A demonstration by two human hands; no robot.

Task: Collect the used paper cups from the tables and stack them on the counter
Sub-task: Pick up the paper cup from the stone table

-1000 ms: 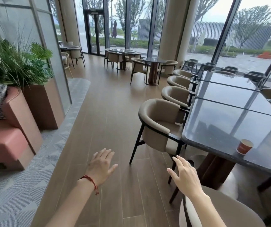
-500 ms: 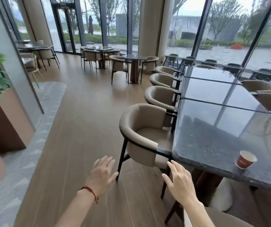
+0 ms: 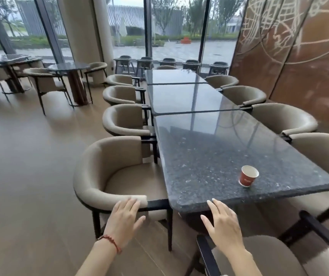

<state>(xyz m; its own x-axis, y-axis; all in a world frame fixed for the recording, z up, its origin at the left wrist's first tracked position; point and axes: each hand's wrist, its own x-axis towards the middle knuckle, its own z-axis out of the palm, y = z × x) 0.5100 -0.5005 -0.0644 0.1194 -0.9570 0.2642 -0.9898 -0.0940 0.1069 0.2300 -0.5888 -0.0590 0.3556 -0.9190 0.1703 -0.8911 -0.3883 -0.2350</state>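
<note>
A red paper cup (image 3: pixel 247 176) with a white inside stands upright near the close end of a long dark stone table (image 3: pixel 209 148). My left hand (image 3: pixel 123 220), a red string bracelet on its wrist, hovers with straight fingers over the armrest of the nearest beige chair. My right hand (image 3: pixel 222 223) is spread flat just below the table's near edge, to the left of the cup and apart from it. Both hands hold nothing.
Beige tub chairs (image 3: pixel 118 172) line both long sides of the table. Another chair (image 3: pixel 259 253) stands at the table's near end under my right arm. A round table (image 3: pixel 69 66) with chairs stands at the left. A rust-coloured wall panel (image 3: pixel 299 62) runs along the right.
The view has swung right and come closer to the long table. The cup now sits nearer the middle of the view. Both hands stay spread and hold nothing.
</note>
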